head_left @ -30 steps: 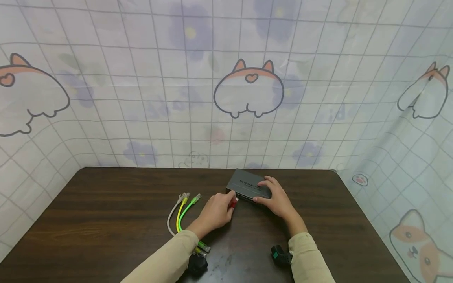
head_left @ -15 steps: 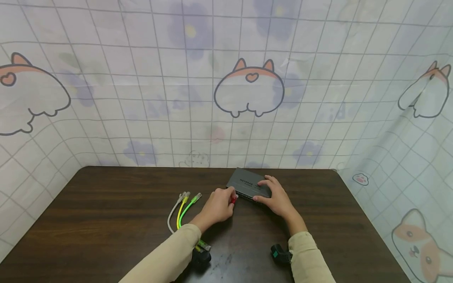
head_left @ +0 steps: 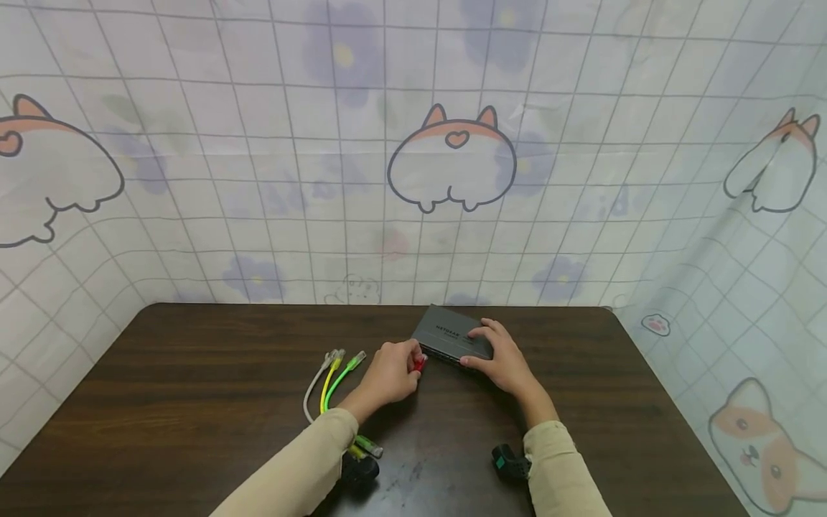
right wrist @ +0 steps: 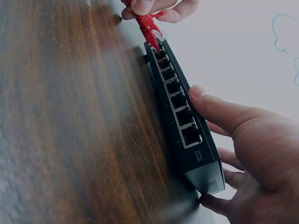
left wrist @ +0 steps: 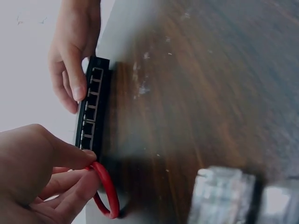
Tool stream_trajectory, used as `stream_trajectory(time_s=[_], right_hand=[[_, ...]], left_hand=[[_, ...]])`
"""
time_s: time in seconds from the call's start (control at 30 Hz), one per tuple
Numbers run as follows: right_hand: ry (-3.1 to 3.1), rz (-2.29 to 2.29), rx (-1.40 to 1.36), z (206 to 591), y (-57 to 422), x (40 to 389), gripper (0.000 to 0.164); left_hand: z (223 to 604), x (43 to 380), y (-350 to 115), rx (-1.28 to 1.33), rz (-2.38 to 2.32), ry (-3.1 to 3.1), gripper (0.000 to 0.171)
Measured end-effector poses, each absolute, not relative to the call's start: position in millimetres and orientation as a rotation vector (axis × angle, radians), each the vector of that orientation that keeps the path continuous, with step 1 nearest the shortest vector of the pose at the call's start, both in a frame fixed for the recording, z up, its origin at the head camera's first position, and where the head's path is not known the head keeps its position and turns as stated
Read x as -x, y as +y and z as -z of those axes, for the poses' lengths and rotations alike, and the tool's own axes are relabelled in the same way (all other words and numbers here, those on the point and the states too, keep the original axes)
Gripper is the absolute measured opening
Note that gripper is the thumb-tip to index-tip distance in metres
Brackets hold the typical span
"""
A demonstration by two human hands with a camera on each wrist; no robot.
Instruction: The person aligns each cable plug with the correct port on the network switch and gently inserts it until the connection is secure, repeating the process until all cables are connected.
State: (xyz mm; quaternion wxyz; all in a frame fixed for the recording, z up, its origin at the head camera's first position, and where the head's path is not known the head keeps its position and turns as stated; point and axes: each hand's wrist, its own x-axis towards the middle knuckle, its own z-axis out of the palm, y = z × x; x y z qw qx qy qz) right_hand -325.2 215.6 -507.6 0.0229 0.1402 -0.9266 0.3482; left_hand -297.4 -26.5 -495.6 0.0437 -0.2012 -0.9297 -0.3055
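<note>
A dark grey Netgear network switch (head_left: 449,330) sits near the table's back edge, its row of ports (right wrist: 176,95) facing the person. My left hand (head_left: 389,375) pinches a red network cable (left wrist: 108,189) between thumb and fingers, bent in a tight loop in the left wrist view. Its red plug (right wrist: 149,30) is at the port farthest from my right hand; whether it is seated inside cannot be told. My right hand (head_left: 505,360) grips the opposite end of the switch, thumb (right wrist: 219,109) on the port-side edge.
Left of my left forearm lie a grey cable (head_left: 313,388), a yellow cable (head_left: 327,384) and a green cable (head_left: 342,377). Their near ends run under the left sleeve. Black wrist cameras (head_left: 510,463) hang at both cuffs. A patterned curtain (head_left: 323,179) rises behind the table.
My left hand has drawn slightly left and lifted a little from the switch's front, showing more of the red cable. My right hand and the switch stay put.
</note>
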Motion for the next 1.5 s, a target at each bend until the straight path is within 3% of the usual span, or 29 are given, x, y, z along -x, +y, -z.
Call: stream_trajectory(time_s=[0.57, 1.5], right_hand=[[-2.873, -1.088, -0.421, 506, 216, 326, 0.053], [-2.889, -1.125, -0.407, 508, 218, 326, 0.061]], left_hand=[[498, 284, -16, 0.532, 0.786, -2.797, 0.016], [499, 297, 0, 0.406, 0.804, -2.871, 0.012]])
